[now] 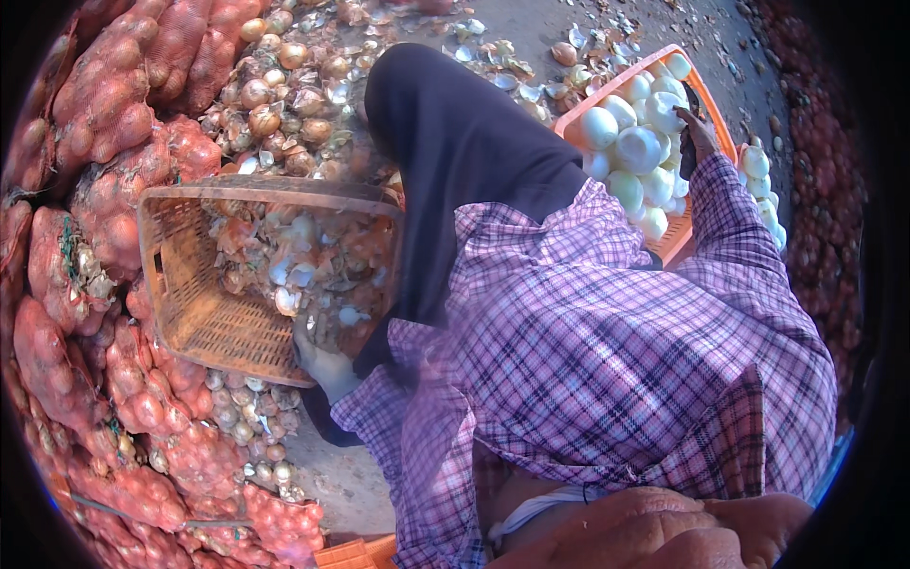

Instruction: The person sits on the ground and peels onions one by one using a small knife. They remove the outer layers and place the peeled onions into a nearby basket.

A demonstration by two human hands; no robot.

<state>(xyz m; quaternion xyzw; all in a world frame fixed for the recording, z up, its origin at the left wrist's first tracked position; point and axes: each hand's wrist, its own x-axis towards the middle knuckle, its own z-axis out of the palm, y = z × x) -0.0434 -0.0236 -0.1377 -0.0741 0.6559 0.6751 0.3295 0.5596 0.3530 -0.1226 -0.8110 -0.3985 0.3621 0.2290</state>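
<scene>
My left hand (327,359), pale as if gloved, is at the near edge of an orange plastic basket (206,331). Its fingertips blur into the papery onion skins (298,274) inside, so its grip is unclear. The basket lies beside my bent leg, its opening facing me. On the other side, my right hand (700,134) reaches over a second orange basket (724,135) heaped with peeled white onions (638,149). Its fingers meet one peeled onion (666,112) near the rim. A narrow dark object (688,153) lies along this hand; I cannot tell what it is.
Red mesh sacks of onions (106,185) are stacked along the left. Unpeeled onions (266,117) and loose skins cover the ground (519,25) ahead. More peeled onions (757,178) sit past the right basket. An orange plastic edge (355,553) shows at the bottom.
</scene>
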